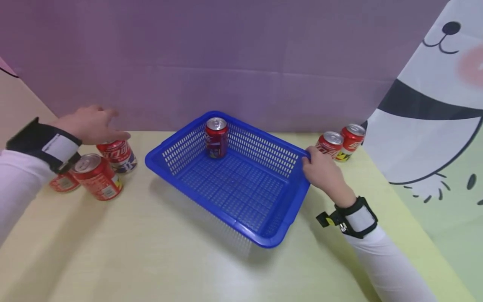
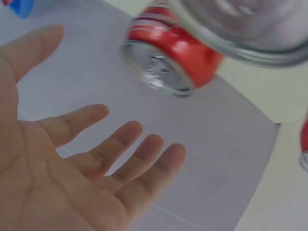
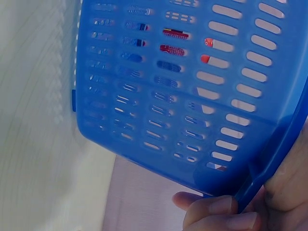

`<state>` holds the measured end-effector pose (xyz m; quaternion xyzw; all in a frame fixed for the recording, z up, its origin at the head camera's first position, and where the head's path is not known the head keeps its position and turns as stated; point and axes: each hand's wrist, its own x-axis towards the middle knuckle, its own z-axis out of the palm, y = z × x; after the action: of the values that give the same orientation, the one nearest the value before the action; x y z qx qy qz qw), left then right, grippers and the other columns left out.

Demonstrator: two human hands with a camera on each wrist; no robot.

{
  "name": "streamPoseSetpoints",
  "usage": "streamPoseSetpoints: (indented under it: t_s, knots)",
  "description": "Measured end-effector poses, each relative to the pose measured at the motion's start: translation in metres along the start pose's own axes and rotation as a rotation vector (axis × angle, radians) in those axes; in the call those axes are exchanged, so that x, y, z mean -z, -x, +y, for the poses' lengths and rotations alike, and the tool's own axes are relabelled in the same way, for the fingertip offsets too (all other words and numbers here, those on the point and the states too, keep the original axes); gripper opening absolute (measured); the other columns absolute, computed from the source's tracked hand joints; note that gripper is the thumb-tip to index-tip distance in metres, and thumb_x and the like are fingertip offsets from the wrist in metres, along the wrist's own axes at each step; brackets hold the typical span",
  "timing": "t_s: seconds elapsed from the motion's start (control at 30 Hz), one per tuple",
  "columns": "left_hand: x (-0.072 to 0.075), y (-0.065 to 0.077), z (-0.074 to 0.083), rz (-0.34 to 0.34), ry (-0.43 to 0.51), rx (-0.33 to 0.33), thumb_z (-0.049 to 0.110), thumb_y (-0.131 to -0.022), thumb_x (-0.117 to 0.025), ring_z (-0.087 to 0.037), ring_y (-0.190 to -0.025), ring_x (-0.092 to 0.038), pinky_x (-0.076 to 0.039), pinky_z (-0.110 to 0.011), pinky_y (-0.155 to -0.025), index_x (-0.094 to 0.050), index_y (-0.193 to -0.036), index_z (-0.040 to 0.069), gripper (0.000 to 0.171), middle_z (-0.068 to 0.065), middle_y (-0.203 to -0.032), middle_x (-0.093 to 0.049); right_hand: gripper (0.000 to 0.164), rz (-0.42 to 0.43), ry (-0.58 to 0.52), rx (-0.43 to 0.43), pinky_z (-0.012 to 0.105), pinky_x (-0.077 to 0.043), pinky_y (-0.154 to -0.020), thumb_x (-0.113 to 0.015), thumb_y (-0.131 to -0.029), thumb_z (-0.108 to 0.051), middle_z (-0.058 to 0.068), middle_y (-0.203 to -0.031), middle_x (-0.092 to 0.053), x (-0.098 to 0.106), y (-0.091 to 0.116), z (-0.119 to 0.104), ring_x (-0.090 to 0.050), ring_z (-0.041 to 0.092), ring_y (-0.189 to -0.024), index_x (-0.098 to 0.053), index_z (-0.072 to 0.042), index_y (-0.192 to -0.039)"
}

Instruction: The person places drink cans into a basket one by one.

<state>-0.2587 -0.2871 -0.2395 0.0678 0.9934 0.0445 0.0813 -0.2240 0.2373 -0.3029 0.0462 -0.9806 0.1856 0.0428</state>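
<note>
1. Head: the right hand grips the blue basket by its rim; one can stands inside, left of that hand. The left hand, open, is near red cans.
2. Left wrist: palm open, fingers spread, apart from the cans.
3. Right wrist: fingers curl round the rim.

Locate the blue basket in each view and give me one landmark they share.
Head: the blue basket is central, its right rim gripped by the right hand.
Left wrist: apparently just a cropped blue piece, top-left corner.
Right wrist: large, across the upper middle and right.
Shared landmark: pale table; low in head, upper right in left wrist, left in right wrist.
</note>
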Motion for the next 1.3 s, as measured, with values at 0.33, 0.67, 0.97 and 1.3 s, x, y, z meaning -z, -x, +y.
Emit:
streamPoseSetpoints:
  t_s: [0.33,0.67,0.97,1.3]
  knots:
    - [-0.018,-0.017,-0.017,-0.044,0.033,-0.013,0.052,-0.086,-0.069,-0.059,-0.105,-0.048,-0.039,-0.072,-0.084,-0.033,-0.136,-0.013,0.090,-0.043,-0.117,-0.048,0.039,-0.010,-0.002,-0.009,0.045,-0.049,-0.063,-0.041,-0.102,-0.019,0.023,-0.099,-0.062,-0.003,0.003,0.001,-0.061,0.034,-0.080,-0.050,0.008,-0.128]
    - [-0.042,-0.045,-0.028,-0.033,-0.043,-0.055,0.035,-0.066,-0.090,-0.036,-0.081,-0.060,-0.051,-0.055,-0.069,-0.060,-0.111,-0.010,0.070,-0.017,-0.086,-0.065,0.039,0.000,-0.004,-0.007,0.052,-0.050,-0.070,-0.042,-0.102,-0.019,0.025,-0.103,-0.063,-0.004,0.004,0.000,-0.062,0.036,-0.084,-0.050,0.008,-0.129]
    - [-0.052,-0.051,-0.036,-0.105,0.078,0.002,0.033,-0.060,-0.094,-0.038,-0.082,-0.060,-0.053,-0.050,-0.062,-0.059,-0.116,-0.005,0.077,-0.021,-0.091,-0.062,0.040,-0.002,-0.009,-0.002,0.051,-0.051,-0.071,-0.042,-0.102,-0.018,0.025,-0.104,-0.063,-0.008,-0.001,-0.003,-0.062,0.036,-0.085,-0.049,0.008,-0.131]
    - [-0.046,-0.048,-0.028,-0.108,0.070,-0.058,0.031,-0.053,-0.097,-0.028,-0.075,-0.063,-0.055,-0.045,-0.060,-0.064,-0.114,-0.005,0.078,-0.015,-0.088,-0.066,0.040,0.000,-0.012,-0.006,0.049,-0.050,-0.066,-0.041,-0.102,-0.019,0.024,-0.102,-0.063,-0.011,-0.003,-0.006,-0.061,0.035,-0.083,-0.049,0.008,-0.131]
